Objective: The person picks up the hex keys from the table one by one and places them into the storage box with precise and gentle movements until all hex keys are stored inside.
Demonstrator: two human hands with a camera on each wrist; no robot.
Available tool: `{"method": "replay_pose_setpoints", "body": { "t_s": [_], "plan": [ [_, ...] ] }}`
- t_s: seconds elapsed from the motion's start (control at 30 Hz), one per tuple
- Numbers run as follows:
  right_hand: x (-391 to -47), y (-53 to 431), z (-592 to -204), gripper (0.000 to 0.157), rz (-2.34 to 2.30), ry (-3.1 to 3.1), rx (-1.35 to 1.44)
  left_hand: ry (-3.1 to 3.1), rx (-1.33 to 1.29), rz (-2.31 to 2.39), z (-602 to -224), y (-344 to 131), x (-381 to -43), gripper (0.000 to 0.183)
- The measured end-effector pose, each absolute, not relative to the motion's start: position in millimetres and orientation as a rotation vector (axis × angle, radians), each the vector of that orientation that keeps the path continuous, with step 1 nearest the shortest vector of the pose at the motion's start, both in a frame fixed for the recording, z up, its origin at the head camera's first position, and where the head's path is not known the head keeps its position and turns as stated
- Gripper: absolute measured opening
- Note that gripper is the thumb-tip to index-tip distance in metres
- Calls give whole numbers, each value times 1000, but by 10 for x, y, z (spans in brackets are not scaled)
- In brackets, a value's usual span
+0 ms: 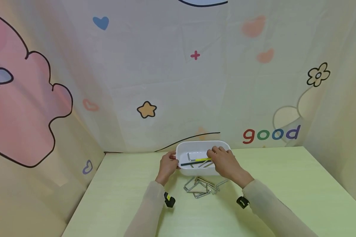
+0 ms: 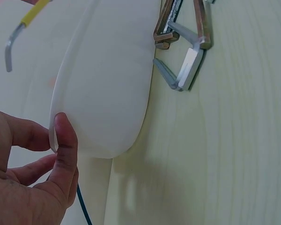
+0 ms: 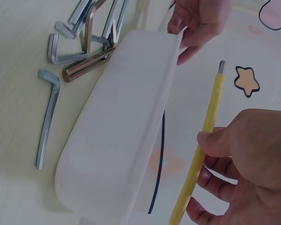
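A white plastic box (image 1: 192, 171) stands at the back of the table, with several hex keys inside, a dark one (image 1: 190, 163) among them. My left hand (image 1: 167, 167) pinches the box's left rim between thumb and fingers; the left wrist view shows this grip (image 2: 61, 140) closely. Over the box, my right hand (image 1: 226, 164) holds a yellow-sleeved hex key (image 3: 201, 145) between thumb and fingers. Its bent silver end (image 2: 9, 51) points leftward in the head view. Loose silver and bronze hex keys (image 1: 200, 191) lie heaped in front of the box.
One silver hex key (image 3: 48, 122) lies at the right of the heap. Behind the box hangs a printed curtain (image 1: 172, 82), close to the table's back edge. The pale green table (image 1: 121, 197) extends to both sides.
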State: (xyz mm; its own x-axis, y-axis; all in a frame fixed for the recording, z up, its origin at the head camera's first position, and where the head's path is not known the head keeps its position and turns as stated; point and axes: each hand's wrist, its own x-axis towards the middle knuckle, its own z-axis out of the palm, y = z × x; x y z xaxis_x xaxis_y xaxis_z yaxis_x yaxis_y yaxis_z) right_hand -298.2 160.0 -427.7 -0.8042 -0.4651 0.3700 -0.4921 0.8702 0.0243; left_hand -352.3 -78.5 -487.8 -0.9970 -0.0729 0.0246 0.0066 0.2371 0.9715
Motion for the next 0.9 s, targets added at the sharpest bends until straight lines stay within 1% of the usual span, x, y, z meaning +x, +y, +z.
{"method": "replay_pose_setpoints", "body": {
  "t_s": [0.37, 0.63, 0.9],
  "plan": [
    [-3257, 1532, -4266, 17, 129, -2782, 678, -2422, 58, -1906, -4896, -788, -3538, 48],
    [-3387, 1405, -4256, 13, 188, -2887, 664, -2415, 55, -1926, -4877, -852, -3538, 49],
    [-3528, 1413, -4298, 11, 160, -2962, 626, -2405, 41, -1951, -4861, -848, -3519, 50]
  ]
}}
